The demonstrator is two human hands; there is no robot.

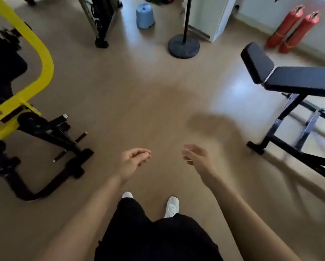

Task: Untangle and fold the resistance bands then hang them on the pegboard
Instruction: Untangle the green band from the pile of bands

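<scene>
Both hands hover empty over the tan floor (139, 102), apart from each other: the left hand (133, 161) has its fingers loosely curled round nothing, and the right hand (197, 159) is blurred, its fingers relaxed and slightly spread. Where the resistance bands lie cannot be told from this view. A yellow-framed machine (44, 59) stands to the left, a black padded bench (299, 78) to the right, with a blue stool (145, 16) and two red cylinders (293, 29) farther off. Blur leaves no lettering readable.
</scene>
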